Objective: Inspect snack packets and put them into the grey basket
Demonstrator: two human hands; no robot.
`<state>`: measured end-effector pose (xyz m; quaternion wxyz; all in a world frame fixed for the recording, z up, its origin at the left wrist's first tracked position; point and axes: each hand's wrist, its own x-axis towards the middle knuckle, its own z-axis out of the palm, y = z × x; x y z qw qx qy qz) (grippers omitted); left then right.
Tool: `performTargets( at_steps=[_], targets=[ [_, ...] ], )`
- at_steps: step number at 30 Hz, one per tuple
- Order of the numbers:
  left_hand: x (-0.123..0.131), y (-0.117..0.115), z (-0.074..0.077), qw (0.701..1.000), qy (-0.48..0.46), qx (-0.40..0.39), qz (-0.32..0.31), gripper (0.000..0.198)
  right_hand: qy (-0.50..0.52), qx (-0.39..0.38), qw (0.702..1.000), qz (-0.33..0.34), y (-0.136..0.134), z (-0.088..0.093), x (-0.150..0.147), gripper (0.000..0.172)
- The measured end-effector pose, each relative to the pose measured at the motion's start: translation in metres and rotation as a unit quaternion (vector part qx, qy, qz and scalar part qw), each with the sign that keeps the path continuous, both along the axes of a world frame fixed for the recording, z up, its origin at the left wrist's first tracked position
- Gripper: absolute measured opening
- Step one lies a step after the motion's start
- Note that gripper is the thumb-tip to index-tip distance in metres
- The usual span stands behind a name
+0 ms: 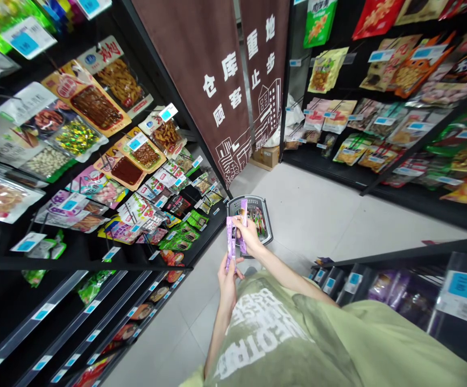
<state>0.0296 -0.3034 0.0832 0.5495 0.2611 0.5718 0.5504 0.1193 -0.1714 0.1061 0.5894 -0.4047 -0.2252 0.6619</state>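
Observation:
In front of my body, my left hand (228,282) pinches the lower end of a slim purple snack packet (230,248), which points upward. Just above and to the right, my right hand (249,235) grips a second long purple packet (243,208). Its fingertips also reach the upper part of the first packet. Below both hands a grey plastic shopping basket (271,219) stands on the floor, with several small colourful packets (260,217) inside. My hands and the packets cover part of the basket.
A rack of hanging snack bags (96,105) rises on the left. Another snack shelf (338,158) stands at the back right. A brown printed curtain (201,48) hangs ahead, with a cardboard box (266,157) at its foot. Bins with purple packets (387,287) are close on my right.

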Motion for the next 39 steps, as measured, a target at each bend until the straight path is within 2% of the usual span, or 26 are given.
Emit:
performTargets(
  at_steps=[5, 17, 22, 27, 32, 39],
  targets=[
    [-0.001, -0.001, -0.001, 1.000, -0.002, -0.004, 0.001, 0.071, 0.016, -0.008, 1.000, -0.022, 0.003, -0.003, 0.001, 0.037],
    [-0.003, -0.001, -0.007, 1.000, 0.002, -0.005, 0.014, 0.082, 0.031, -0.010, 0.999, -0.005, 0.000, 0.005, 0.002, 0.035],
    [-0.002, -0.002, -0.007, 1.000, 0.010, -0.006, 0.016, 0.085, 0.042, -0.012, 0.999, 0.033, 0.000, 0.005, 0.001, 0.033],
    [-0.003, -0.002, -0.010, 0.999, -0.001, -0.010, 0.041, 0.090, 0.098, -0.003, 0.992, 0.085, -0.003, 0.003, -0.001, 0.036],
    [-0.003, -0.001, -0.012, 0.998, -0.038, -0.006, 0.051, 0.081, 0.101, 0.016, 0.988, 0.118, -0.004, -0.001, -0.002, 0.031],
    [-0.001, -0.003, -0.004, 0.997, -0.074, 0.006, 0.018, 0.052, 0.040, 0.008, 0.995, 0.091, -0.004, -0.002, -0.003, 0.034]
  ],
)
